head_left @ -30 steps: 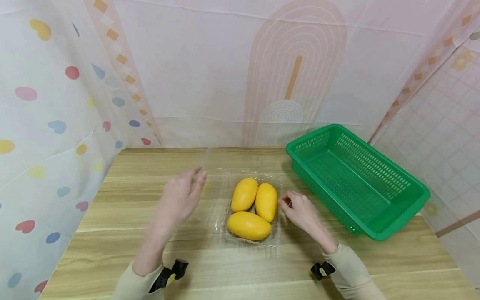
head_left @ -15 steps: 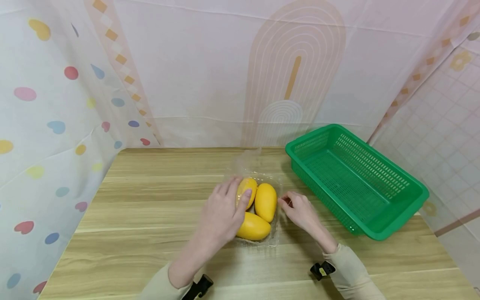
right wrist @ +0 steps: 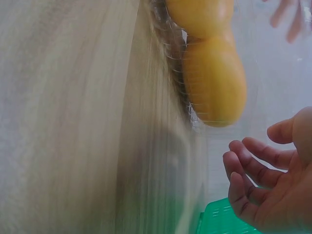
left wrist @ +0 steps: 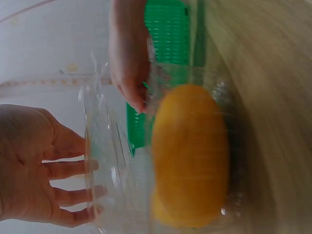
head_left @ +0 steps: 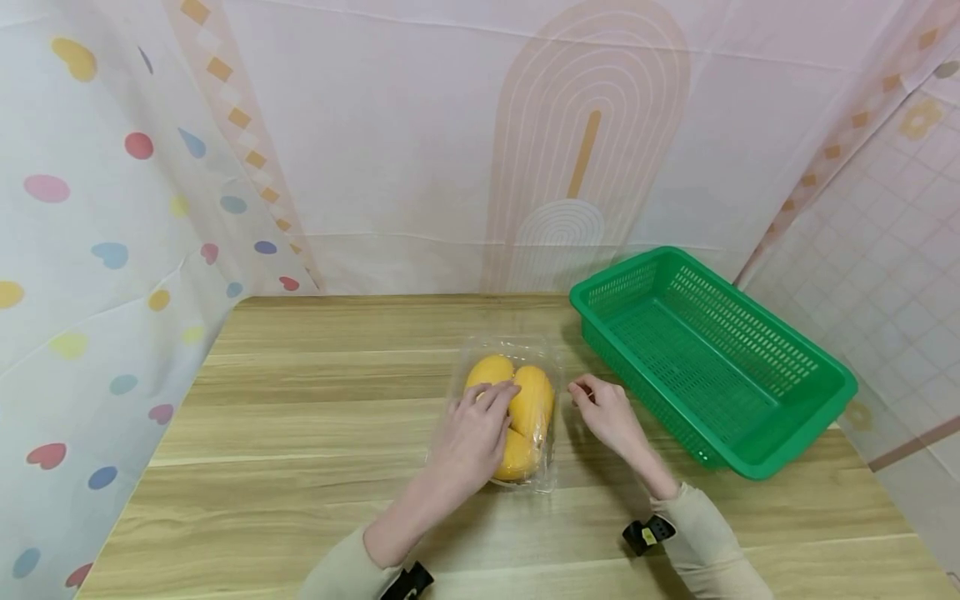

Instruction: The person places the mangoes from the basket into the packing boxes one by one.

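A clear plastic clamshell box point(head_left: 546, 477) on the table holds three yellow mangoes point(head_left: 532, 404). My left hand point(head_left: 471, 437) is over the box's left part, fingers extended, partly hiding the fruit. In the left wrist view, the straight fingertips of the left hand point(left wrist: 44, 168) touch the clear lid point(left wrist: 114, 168), which stands tilted above a mango point(left wrist: 192, 153). Just right of the box is my right hand point(head_left: 611, 421), apart from its rim. The right wrist view shows that right hand point(right wrist: 273, 178) with loosely bent fingers and nothing between them, near a mango point(right wrist: 214, 80).
A green perforated plastic basket point(head_left: 813, 437) with nothing in it stands at the back right, behind the right hand. Bare wooden tabletop point(head_left: 300, 400) stretches to the left of the box. Patterned cloth point(head_left: 405, 150) hangs behind and on both sides.
My left hand has moved right, swinging the clear lid from the left side over the mangoes. The right hand has shifted slightly right, off the box's edge. The basket has stayed put.
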Demonstrator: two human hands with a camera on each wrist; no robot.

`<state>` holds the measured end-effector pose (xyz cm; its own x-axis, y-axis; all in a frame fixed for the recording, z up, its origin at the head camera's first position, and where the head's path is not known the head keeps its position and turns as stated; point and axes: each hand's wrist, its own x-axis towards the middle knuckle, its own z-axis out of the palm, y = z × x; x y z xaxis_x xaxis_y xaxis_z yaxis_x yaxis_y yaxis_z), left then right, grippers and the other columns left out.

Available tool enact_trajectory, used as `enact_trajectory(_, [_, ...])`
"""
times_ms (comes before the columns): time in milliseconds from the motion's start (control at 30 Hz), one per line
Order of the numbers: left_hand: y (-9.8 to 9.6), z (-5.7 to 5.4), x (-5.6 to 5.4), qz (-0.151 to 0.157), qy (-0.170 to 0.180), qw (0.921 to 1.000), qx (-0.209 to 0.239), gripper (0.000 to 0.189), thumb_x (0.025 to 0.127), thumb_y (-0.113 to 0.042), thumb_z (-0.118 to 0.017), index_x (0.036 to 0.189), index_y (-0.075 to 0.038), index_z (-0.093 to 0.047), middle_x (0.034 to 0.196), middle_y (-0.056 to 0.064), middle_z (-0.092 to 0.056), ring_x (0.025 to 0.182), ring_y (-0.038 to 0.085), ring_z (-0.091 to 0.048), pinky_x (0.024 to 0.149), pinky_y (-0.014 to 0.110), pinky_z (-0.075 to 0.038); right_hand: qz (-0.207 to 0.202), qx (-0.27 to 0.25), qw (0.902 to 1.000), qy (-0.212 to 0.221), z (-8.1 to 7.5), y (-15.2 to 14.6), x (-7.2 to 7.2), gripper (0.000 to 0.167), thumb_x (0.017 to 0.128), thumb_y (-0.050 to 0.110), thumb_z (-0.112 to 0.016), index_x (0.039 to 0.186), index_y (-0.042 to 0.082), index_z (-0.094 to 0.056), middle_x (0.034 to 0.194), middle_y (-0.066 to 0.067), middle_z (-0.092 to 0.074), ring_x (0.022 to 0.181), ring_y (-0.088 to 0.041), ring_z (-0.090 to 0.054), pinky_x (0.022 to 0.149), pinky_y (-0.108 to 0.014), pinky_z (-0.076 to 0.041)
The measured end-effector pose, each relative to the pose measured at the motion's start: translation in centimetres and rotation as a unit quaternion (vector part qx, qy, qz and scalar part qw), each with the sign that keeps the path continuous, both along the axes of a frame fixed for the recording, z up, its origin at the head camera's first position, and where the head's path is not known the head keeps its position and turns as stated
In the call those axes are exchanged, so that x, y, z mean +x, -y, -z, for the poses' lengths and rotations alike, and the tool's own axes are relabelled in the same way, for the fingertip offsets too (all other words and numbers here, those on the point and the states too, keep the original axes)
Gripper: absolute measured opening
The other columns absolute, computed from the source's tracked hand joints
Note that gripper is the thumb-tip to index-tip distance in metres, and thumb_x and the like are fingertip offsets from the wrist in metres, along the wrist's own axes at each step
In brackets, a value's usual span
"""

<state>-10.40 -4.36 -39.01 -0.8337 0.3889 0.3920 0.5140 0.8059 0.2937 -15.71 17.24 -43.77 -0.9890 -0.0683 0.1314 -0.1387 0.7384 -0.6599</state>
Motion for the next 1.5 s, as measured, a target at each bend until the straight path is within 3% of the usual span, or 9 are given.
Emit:
enact_trajectory(167, [0.8,1.3,-1.2,-0.027,0.024,0.9992,0.017,0.038,0.084,-0.014,-0.069,0.121,-0.006,-0.06,0.127,0.017,-0.06,0.116,0.041,-0.055,0.087,0.057,-0.048,0.006,-0.012,0.9999,0.003,-0.1,-0.1,-0.3,0.021,0.096,0.015,-0.052,0.094,0.001,-0.067,0.079,-0.009,-0.067,0.071,-0.015,-0.057,0.065,-0.027,-0.046])
enact_trajectory(367, [2.2,1.6,-2.7,-0.074,0.088,0.9914,0.062,0.056,0.084,-0.025,-0.07,0.13,0.0,-0.051,0.136,0.024,-0.05,0.124,0.044,-0.048,0.1,0.059,-0.042,0.017,-0.028,0.9994,0.006,-0.4,0.0,-0.9,0.022,0.097,0.017,-0.052,0.093,0.001,-0.066,0.078,-0.01,-0.067,0.07,-0.016,-0.059,0.064,-0.026,-0.046])
enact_trajectory(467, [2.9,1.7,-3.3,-0.097,0.141,0.9812,0.089,0.071,0.084,-0.032,-0.071,0.137,0.004,-0.041,0.142,0.026,-0.042,0.129,0.045,-0.043,0.106,0.057,-0.037,0.018,-0.031,0.9993,0.005,-0.5,0.1,-1.4,0.023,0.097,0.018,-0.052,0.093,0.001,-0.066,0.078,-0.01,-0.067,0.071,-0.017,-0.059,0.064,-0.026,-0.045])
enact_trajectory(633, [3.7,1.9,-3.9,-0.121,0.244,0.9555,0.114,0.087,0.086,-0.043,-0.066,0.145,0.005,-0.026,0.148,0.029,-0.032,0.136,0.046,-0.034,0.109,0.058,-0.033,0.023,-0.032,0.9992,0.008,-0.7,0.1,-2.4,0.025,0.097,0.02,-0.05,0.092,0.001,-0.066,0.078,-0.011,-0.066,0.07,-0.016,-0.056,0.063,-0.026,-0.043])
enact_trajectory(733, [3.9,2.3,-4.1,-0.129,0.276,0.9451,0.119,0.089,0.086,-0.047,-0.063,0.147,0.005,-0.023,0.147,0.03,-0.033,0.134,0.047,-0.036,0.107,0.058,-0.035,0.027,-0.034,0.999,0.013,-0.7,0.3,-3.1,0.025,0.097,0.02,-0.05,0.091,0.001,-0.066,0.078,-0.012,-0.067,0.069,-0.017,-0.056,0.064,-0.027,-0.043])
enact_trajectory(900, [3.9,2.6,-4.1,-0.133,0.292,0.9402,0.115,0.09,0.087,-0.051,-0.06,0.146,0.006,-0.024,0.141,0.031,-0.042,0.128,0.046,-0.045,0.103,0.055,-0.041,0.037,-0.022,0.9989,0.016,-0.7,0.4,-4.0,0.025,0.096,0.02,-0.05,0.097,0.002,-0.066,0.083,-0.012,-0.068,0.075,-0.02,-0.06,0.068,-0.03,-0.047])
enact_trajectory(1133, [3.9,3.0,-4.0,-0.13,0.296,0.939,0.117,0.089,0.089,-0.053,-0.056,0.146,0.006,-0.023,0.142,0.029,-0.042,0.13,0.045,-0.043,0.105,0.055,-0.039,0.035,-0.002,0.9988,0.033,-0.6,0.4,-5.1,0.028,0.095,0.024,-0.052,0.102,0.001,-0.066,0.09,-0.013,-0.069,0.084,-0.025,-0.063,0.075,-0.037,-0.05])
enact_trajectory(1500, [3.6,3.2,-3.8,-0.131,0.303,0.9364,0.119,0.09,0.089,-0.055,-0.053,0.148,0.005,-0.02,0.148,0.026,-0.035,0.135,0.046,-0.035,0.11,0.058,-0.031,-0.004,-0.012,0.9958,0.091,-0.9,0.0,-6.1,0.034,0.096,0.03,-0.051,0.1,0.0,-0.065,0.086,-0.016,-0.069,0.072,-0.02,-0.061,0.059,-0.024,-0.044])
